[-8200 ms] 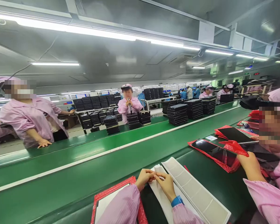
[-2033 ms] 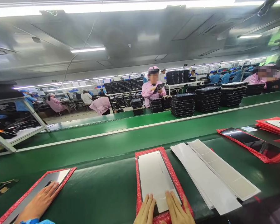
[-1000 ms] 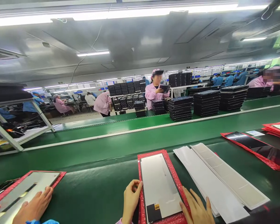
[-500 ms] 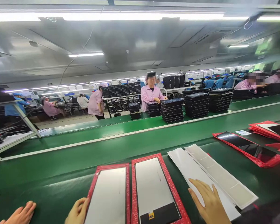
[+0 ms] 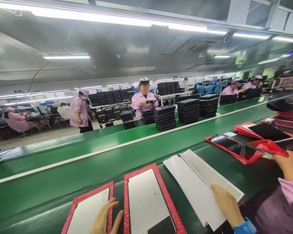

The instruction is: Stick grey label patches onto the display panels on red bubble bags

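My left hand (image 5: 106,217) is over the right edge of a white-backed display panel (image 5: 89,213), fingers stretched and thumb apart. That panel lies on red bubble wrap (image 5: 75,200). To its right is a second display panel (image 5: 147,198) with a black strip at its lower end, also on red bubble wrap. My right hand (image 5: 226,204), with a blue band at the wrist, has its fingers closed at the edge of a white sheet (image 5: 192,191); its fingertips are partly hidden. Under and beside that sheet lies a pale sheet with cross lines (image 5: 207,169).
Farther right, a dark glossy panel (image 5: 231,146) rests on red wrap, beside a stack of red-wrapped panels (image 5: 249,128). A co-worker's hand (image 5: 289,164) holds red wrap there. Beyond a white rail (image 5: 112,149) stand stacks of black trays (image 5: 164,117), with a person (image 5: 144,97) behind them.
The view has turned right. My right hand has gone from spread over the sheets to closed at a sheet's edge. The left panel now sits farther from the second one, more tilted.
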`<state>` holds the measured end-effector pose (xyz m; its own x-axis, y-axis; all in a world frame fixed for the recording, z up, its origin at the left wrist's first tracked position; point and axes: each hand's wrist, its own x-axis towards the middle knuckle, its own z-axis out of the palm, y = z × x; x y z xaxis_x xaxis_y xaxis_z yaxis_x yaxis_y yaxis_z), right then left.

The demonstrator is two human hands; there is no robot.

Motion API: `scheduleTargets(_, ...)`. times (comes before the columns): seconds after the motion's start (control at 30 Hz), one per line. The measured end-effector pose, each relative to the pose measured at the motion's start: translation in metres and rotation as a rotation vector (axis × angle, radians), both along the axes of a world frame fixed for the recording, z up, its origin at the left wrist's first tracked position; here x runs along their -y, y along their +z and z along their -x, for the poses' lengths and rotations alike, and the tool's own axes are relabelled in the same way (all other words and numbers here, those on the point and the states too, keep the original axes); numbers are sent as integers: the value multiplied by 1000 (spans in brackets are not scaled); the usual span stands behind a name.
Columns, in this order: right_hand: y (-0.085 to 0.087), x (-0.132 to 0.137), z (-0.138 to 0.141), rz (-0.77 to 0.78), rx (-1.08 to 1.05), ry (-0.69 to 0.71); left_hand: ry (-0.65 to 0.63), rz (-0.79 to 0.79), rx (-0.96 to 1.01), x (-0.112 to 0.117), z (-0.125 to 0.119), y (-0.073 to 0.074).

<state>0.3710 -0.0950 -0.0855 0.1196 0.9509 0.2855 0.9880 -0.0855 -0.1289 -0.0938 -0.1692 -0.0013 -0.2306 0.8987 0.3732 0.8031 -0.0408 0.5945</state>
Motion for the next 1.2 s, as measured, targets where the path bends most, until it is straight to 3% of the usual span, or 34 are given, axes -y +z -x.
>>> scheduleTargets(0.2, 22, -3, -2, 6, -154, -99, -276, -48, 224, -4, -105, 25)
scheduleTargets(0.33, 42, -4, -14, -26, -399, -150, -461, 83, 335, -5, -149, 44)
scheduleTargets(0.43, 53, 3, -10, -200, -402, -170, -567, 237, 422, -16, -175, 50)
scheduleTargets(0.53, 54, 17, 13, -408, -307, 6, -666, 424, 674, -34, -204, 40)
scheduleTargets(0.6, 51, 27, 35, -415, -278, 135, -652, 603, 903, -46, -226, 27)
scheduleTargets(0.73, 50, 44, 69, -129, -465, 318, -580, 848, 1132, -63, -262, 1)
scheduleTargets(0.87, 52, 54, 67, 111, -877, 511, -496, 936, 1181, -73, -271, -14)
scheduleTargets(1.03, 39, 61, 54, 89, -1268, 425, -461, 933, 1231, -72, -268, -18)
scheduleTargets(1.2, 28, 64, 58, -13, -1368, 376, -419, 893, 1263, -65, -274, -21)
